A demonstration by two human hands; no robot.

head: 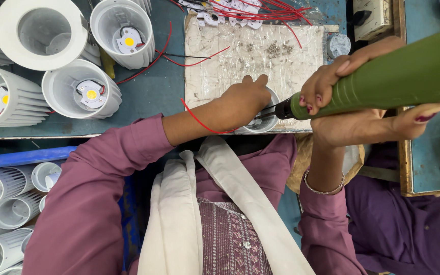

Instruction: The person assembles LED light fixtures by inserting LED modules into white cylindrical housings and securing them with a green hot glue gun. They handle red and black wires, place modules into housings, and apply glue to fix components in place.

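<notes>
On far left, white lamp housings stand grouped on blue table. At centre, left hand wraps one housing, red wire trailing. Housing seems light, stiff, ribbed; best gripped around rim. On right, right hand clasps green screwdriver, tip inside housing.

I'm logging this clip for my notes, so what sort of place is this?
Most likely a small lighting assembly workshop. White ribbed lamp housings with yellow LED chips sit on the blue bench, red wires lie nearby, and the right hand drives a green electric screwdriver into a housing held by the left hand.
</notes>
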